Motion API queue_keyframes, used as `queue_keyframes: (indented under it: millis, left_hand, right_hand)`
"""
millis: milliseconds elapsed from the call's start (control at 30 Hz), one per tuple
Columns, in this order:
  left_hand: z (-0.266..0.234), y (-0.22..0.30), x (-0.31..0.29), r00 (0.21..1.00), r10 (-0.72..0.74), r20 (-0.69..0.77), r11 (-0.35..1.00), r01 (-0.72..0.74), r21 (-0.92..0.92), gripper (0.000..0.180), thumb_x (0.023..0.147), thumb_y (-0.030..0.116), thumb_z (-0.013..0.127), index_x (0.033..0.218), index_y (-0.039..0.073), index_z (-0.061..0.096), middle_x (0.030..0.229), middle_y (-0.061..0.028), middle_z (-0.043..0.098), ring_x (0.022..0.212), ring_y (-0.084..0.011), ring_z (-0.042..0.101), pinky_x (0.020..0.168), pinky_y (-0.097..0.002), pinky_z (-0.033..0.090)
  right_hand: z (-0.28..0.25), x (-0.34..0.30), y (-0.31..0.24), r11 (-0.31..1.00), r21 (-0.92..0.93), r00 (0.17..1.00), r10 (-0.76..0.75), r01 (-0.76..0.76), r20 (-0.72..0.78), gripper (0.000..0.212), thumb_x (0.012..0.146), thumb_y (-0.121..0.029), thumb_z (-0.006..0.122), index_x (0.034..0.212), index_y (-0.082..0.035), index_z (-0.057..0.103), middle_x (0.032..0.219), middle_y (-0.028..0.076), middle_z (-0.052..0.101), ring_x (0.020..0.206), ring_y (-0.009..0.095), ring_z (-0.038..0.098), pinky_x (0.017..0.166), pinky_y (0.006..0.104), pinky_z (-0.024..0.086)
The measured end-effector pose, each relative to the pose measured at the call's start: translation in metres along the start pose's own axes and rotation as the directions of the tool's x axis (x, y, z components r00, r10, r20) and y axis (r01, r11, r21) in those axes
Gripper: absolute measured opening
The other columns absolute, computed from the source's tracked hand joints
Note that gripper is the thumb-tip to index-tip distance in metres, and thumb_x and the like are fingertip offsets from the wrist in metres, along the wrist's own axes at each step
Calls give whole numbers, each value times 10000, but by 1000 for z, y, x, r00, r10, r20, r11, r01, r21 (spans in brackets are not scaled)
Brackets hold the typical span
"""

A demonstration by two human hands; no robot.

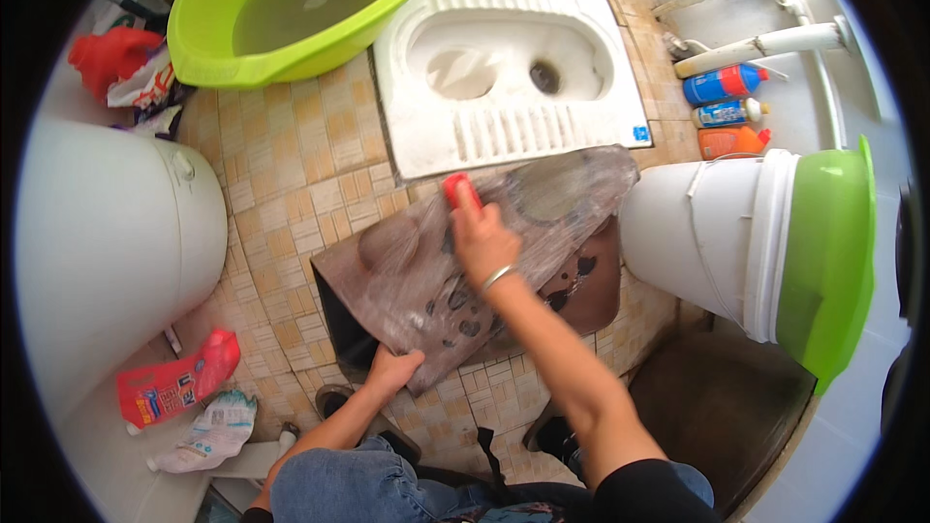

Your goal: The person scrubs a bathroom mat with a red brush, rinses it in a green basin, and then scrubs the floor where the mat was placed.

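Note:
A wet, brownish-grey floor mat [417, 271] with dark round patches lies slantwise over a dark brown, flat-topped piece [599, 295]. My left hand [392, 370] is closed on the mat's near left edge, thumb on top. Farther up, my right hand [484, 242] is closed around a small red block like a scrub brush [459, 190], pressed against the mat; its underside is hidden. The mat's far corner reaches the near edge of the white squat toilet [417, 145].
A green basin [281, 68] of murky water stands at the far left. To the right are a white bucket [697, 223], a green basin [833, 261] and several bottles [722, 84]. A white rounded tub [107, 252] and a red bottle [174, 387] are at left.

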State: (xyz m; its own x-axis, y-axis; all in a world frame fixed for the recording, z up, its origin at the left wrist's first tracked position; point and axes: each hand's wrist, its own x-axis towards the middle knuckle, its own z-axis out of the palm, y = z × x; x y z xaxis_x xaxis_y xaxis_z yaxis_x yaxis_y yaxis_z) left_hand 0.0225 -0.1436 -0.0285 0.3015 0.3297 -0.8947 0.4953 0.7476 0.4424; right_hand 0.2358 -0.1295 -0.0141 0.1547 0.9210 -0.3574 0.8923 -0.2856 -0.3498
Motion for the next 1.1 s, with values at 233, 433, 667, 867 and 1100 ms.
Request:
queue_keyframes:
  millis: [233, 433, 667, 867, 1100]
  left_hand:
    - [-7, -29, 13, 982, 182, 45, 983, -180, -43, 643, 829, 2, 696, 1435, -25, 484, 1333, -113, 627, 1186, -230, 607, 988, -358, 498]
    - [-6, -21, 12, 936, 351, 44, 937, -350, -10, 524, 848, 103, 705, 1343, -19, 581, 1270, -169, 693, 1197, -245, 640, 971, -404, 509]
    - [-3, -25, 10, 930, 368, -27, 929, -366, 50, 429, 864, 110, 677, 1251, -65, 614, 1082, -125, 719, 980, -215, 669, 834, -370, 533]
    - [-17, -24, -2, 976, 218, -18, 962, -218, -162, 424, 840, 99, 667, 1233, -56, 626, 1026, -110, 710, 874, -189, 667, 777, -351, 534]
    - [-3, -3, 4, 992, 119, -29, 992, -120, -39, 408, 834, 65, 647, 1220, -60, 606, 994, -90, 678, 803, -176, 629, 700, -332, 506]
  right_hand:
    - [35, 33, -68, 965, 118, 972, -234, 232, 1, 528, 1023, -287, 552, 1527, -291, 395, 1053, 183, 608, 657, 416, 690, 510, 512, 563]
    - [38, -3, -81, 951, 126, 959, -277, 283, -61, 426, 1046, -336, 552, 1464, -320, 474, 969, 165, 623, 650, 404, 685, 522, 494, 558]
    - [21, 79, -104, 971, 106, 971, -197, 212, -136, 465, 1055, -343, 531, 1501, -281, 414, 996, 177, 628, 697, 395, 710, 576, 504, 576]
    - [26, -35, -20, 919, 60, 916, -393, 389, 78, 501, 1038, -372, 567, 1521, -410, 442, 1005, 144, 630, 646, 368, 683, 561, 513, 571]
    - [-34, -24, 116, 873, -56, 841, 446, -484, -307, 483, 1055, -375, 485, 1530, -333, 410, 932, 194, 645, 733, 383, 692, 608, 526, 569]
